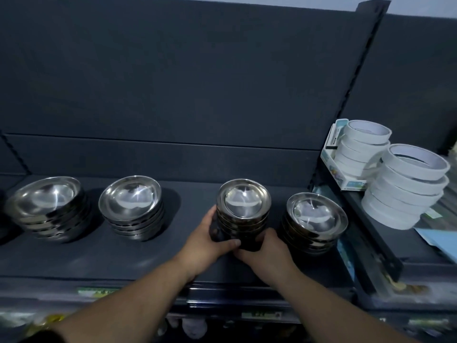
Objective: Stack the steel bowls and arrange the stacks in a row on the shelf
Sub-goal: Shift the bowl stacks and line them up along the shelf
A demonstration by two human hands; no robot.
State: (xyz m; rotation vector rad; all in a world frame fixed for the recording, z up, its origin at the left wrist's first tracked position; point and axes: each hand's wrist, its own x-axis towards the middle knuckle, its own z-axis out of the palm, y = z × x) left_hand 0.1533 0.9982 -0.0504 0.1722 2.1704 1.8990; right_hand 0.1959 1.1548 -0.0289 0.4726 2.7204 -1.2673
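Several stacks of steel bowls stand in a row on the dark shelf (123, 256). A wide stack (47, 206) is at the far left, another stack (132, 206) sits to its right. A narrower stack (243, 209) is in the middle right; my left hand (210, 240) grips its left side and base, and my right hand (265, 251) grips its lower right side. One more stack (315, 219) stands just right of it, a small gap apart.
The shelf's dark back panel rises behind the bowls. On the neighbouring shelf to the right stand two piles of white round rings (408, 186) and a small box (338, 167). A blue sheet (437, 241) lies there. Lower shelves with labels run along the front edge.
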